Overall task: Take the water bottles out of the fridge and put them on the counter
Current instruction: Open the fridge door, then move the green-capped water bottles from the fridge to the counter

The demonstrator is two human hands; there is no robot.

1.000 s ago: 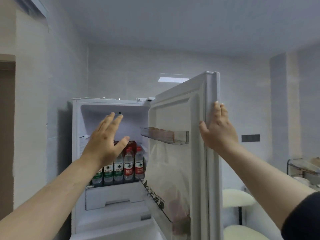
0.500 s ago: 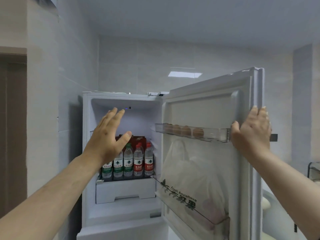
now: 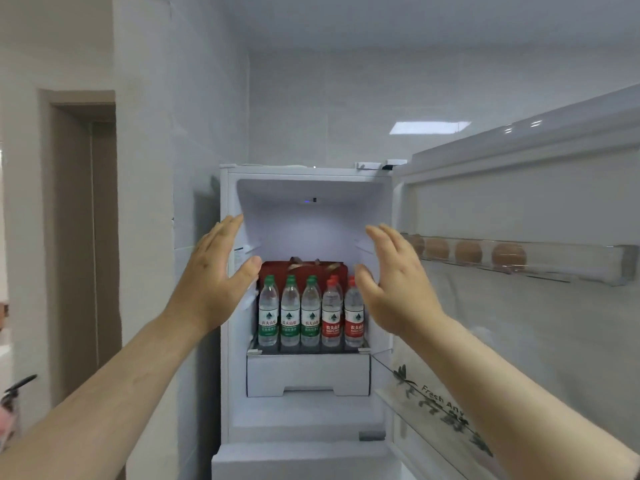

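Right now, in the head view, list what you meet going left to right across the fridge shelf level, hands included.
Left hand → three green-capped bottles → two red-capped bottles → right hand → eggs in the door rack. The red bag stands behind the bottles, so it has no clear place in the order.

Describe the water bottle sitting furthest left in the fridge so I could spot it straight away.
Look into the open white fridge, at the shelf above the white drawer. Five clear plastic bottles stand in the front row; the leftmost clear bottle has a green cap and green label, next to the left wall, whereas the two rightmost are red-labelled.
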